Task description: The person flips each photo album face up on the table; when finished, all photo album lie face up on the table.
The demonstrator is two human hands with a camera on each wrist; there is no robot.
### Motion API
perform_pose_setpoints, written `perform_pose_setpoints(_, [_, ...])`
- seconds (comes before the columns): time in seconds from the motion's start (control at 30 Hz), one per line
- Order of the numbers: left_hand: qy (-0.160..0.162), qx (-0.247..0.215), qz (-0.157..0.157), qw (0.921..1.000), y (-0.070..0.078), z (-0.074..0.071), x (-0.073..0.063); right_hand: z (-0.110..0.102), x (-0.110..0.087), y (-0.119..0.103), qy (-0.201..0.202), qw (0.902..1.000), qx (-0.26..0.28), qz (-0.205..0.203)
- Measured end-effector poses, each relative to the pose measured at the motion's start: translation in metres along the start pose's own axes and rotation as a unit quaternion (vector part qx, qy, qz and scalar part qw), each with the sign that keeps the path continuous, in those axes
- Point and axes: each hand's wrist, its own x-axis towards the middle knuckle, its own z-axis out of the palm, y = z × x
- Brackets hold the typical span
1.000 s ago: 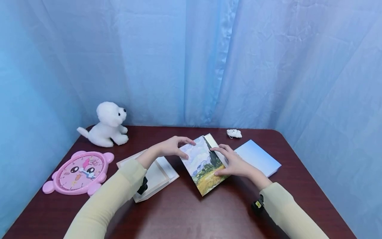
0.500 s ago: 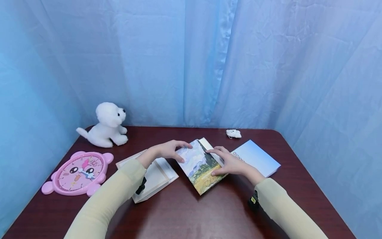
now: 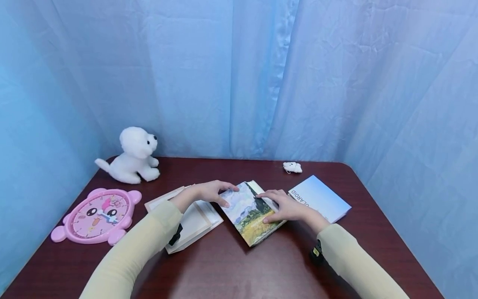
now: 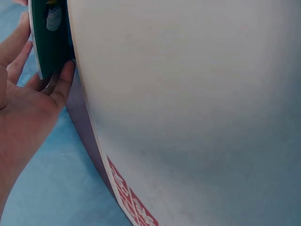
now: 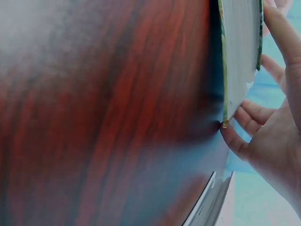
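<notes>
In the head view a hardcover book [image 3: 242, 214] with a painted landscape on its cover is held over the middle of the table. My left hand [image 3: 209, 193] grips its upper left side, thumb on the cover. On the right side, my right hand [image 3: 289, 207] holds the book with thumb and forefinger over the cover. The right wrist view shows the page block [image 5: 241, 56] between slightly parted covers, low over the wood, with some fingers at the lower cover's corner. A dark green face of the book [image 4: 51, 42] shows between left fingers in the left wrist view.
Pale flat packets [image 3: 194, 222] lie under the left forearm. A blue-and-white book [image 3: 325, 197] lies by the right hand. A white plush dog [image 3: 136, 155], a pink clock [image 3: 101, 216] and a small white toy [image 3: 293, 167] sit farther out on the table [image 3: 239, 270].
Both hands have brought the landscape book slightly left and down toward the table. More of the blue-and-white book's lettering now shows. The other things stay put.
</notes>
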Motion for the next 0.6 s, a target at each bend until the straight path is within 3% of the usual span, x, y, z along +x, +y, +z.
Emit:
perform_pose_setpoints(0.33, [-0.005, 0.025, -0.018, 0.9995, 0.008, 0.002, -0.005, 0.005, -0.005, -0.002, -0.005, 0.9997, -0.001, -0.025])
perform_pose_setpoints(0.6, [0.013, 0.047, -0.036, 0.9982, 0.023, 0.002, -0.006, -0.003, -0.013, -0.006, 0.027, 0.9989, -0.018, -0.034])
